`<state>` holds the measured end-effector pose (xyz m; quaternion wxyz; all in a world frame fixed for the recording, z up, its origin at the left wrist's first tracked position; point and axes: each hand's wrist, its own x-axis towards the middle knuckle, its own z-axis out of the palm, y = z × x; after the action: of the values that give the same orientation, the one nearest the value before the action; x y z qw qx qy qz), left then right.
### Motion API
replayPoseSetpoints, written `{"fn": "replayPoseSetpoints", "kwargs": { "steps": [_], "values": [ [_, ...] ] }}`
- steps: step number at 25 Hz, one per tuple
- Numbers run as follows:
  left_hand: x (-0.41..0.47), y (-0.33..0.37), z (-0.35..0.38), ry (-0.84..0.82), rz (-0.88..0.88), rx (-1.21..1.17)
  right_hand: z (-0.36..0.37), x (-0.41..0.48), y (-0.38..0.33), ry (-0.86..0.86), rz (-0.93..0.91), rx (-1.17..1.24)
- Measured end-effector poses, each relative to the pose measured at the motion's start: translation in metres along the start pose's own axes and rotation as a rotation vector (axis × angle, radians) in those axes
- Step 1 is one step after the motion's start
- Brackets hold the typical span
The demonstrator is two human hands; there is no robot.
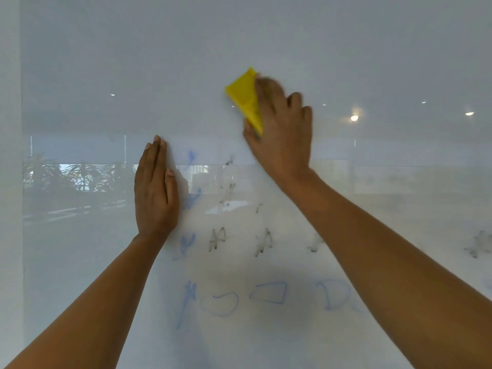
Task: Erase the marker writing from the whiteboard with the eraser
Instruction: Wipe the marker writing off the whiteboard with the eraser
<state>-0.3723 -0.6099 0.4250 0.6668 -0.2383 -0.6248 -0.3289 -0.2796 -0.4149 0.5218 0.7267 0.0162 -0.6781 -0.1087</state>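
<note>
A glossy whiteboard (346,54) fills the view. My right hand (282,129) grips a yellow eraser (245,98) and presses it against the board in its upper middle, blurred by motion. My left hand (155,190) lies flat on the board, fingers together and pointing up. Smudged black marks (217,238) and blue marks (190,199) sit between and below my hands. Lower down run blue marker shapes (269,292): a slanted stroke, an oval, a rectangle and a D partly hidden by my right forearm.
The board's left edge (21,182) meets a pale wall strip. Reflections of plants (80,177) and ceiling lights (354,118) show on the surface. More smeared black marks (476,246) sit at the far right.
</note>
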Motion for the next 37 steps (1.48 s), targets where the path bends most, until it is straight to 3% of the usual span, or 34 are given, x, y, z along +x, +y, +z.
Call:
{"fn": "replayPoseSetpoints", "kwargs": {
  "steps": [4, 7, 9, 12, 14, 18, 21, 23, 26, 28, 32, 37],
  "values": [
    [-0.001, -0.002, 0.000, 0.010, -0.005, -0.023, -0.001, -0.073, -0.031, -0.040, -0.440, -0.026],
    [-0.002, -0.004, 0.002, 0.017, -0.002, -0.031, -0.005, -0.090, -0.009, -0.028, -0.568, -0.024],
    [-0.001, -0.005, 0.002, 0.014, -0.003, -0.044, -0.001, -0.063, 0.005, 0.008, -0.463, -0.044],
    [-0.002, -0.005, 0.001, 0.011, -0.017, -0.078, 0.002, -0.005, -0.005, 0.014, -0.054, -0.014],
    [-0.003, -0.004, 0.000, 0.022, -0.034, -0.114, 0.008, 0.010, -0.030, -0.017, 0.065, 0.001],
    [-0.004, -0.004, -0.004, 0.076, -0.137, -0.314, 0.008, -0.044, -0.072, -0.050, -0.331, -0.024],
    [-0.003, -0.005, -0.007, 0.081, -0.179, -0.402, 0.000, -0.088, -0.058, -0.040, -0.539, -0.033],
    [-0.003, -0.007, -0.008, 0.069, -0.176, -0.390, 0.002, -0.072, -0.037, -0.008, -0.517, -0.074],
    [-0.004, -0.008, -0.006, 0.074, -0.157, -0.362, 0.007, -0.019, -0.034, 0.031, -0.121, -0.033],
    [-0.004, -0.009, -0.005, 0.075, -0.147, -0.357, 0.010, -0.008, -0.053, 0.017, 0.014, -0.022],
    [-0.003, -0.010, -0.008, 0.059, -0.144, -0.381, 0.010, -0.075, -0.077, 0.001, -0.320, -0.061],
    [-0.003, -0.009, -0.011, 0.028, -0.154, -0.409, -0.003, -0.133, -0.046, -0.051, -0.550, 0.016]
  ]
}}
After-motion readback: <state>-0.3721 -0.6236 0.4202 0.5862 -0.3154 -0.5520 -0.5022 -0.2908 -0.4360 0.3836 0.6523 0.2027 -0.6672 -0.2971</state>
